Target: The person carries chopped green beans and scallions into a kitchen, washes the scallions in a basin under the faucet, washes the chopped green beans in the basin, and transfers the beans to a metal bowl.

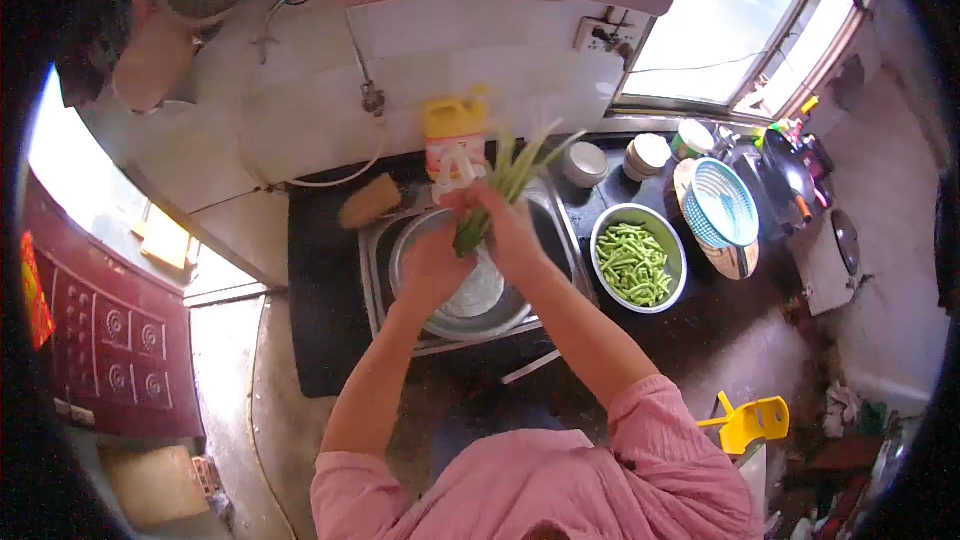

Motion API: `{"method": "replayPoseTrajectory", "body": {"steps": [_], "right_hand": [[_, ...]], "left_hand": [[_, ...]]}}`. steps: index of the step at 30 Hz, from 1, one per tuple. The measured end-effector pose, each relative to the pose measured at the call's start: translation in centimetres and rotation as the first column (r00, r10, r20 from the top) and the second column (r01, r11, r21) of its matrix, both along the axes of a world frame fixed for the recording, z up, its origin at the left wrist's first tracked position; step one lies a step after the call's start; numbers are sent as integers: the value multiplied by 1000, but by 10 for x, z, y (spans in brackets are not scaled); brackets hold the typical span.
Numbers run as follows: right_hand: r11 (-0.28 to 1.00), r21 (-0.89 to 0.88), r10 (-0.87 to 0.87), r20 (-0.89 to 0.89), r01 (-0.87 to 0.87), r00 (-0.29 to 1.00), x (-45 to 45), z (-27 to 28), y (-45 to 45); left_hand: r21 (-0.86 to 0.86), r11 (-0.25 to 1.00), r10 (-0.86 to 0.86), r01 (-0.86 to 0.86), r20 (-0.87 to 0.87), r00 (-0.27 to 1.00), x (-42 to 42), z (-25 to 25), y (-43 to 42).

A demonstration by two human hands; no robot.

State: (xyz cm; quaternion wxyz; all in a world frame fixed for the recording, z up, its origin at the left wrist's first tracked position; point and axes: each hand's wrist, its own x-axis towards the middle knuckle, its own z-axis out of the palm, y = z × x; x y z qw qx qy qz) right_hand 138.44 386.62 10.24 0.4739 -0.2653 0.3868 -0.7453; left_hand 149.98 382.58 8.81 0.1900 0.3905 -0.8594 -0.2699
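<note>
Over the sink, a bunch of leafy greens (515,170) with pale stems is held up, stems pointing up and away and dark leaves low. My right hand (510,230) is closed around its stalks. Beside the leafy end is my left hand (437,265), blurred, its fingers too unclear to read. Beneath both hands, a round metal basin (520,312) sits in the steel sink (575,260), and its inside is partly hidden by my hands and forearms.
Right of the sink stands a bowl (681,275) of green beans (635,265). Farther right is a blue plastic basket (720,202). Behind the sink are a yellow jug (455,120) and a brown block-shaped item (370,202). Stacked bowls (648,155) line the back.
</note>
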Motion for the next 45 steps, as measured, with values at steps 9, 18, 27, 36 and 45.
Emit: {"method": "replayPoseTrajectory", "body": {"steps": [9,18,27,36,45], "right_hand": [[899,-242,-310,238,365,920,-153,51,103],[546,-307,-836,-259,779,484,-271,116,311],[413,75,-500,-814,908,295,-332,123,395],[855,404,199,-835,326,513,-322,51,292],[768,384,110,-868,513,485,-389,24,358]], "left_hand": [[-2,984,-176,176,35,984,15,-58,-7],[227,970,177,-89,-405,897,79,-188,-60],[688,721,507,84,-606,612,-38,-43,31],[627,137,517,766,-705,485,-351,-6,186],[633,71,395,771,-728,561,-414,-1,239]]}}
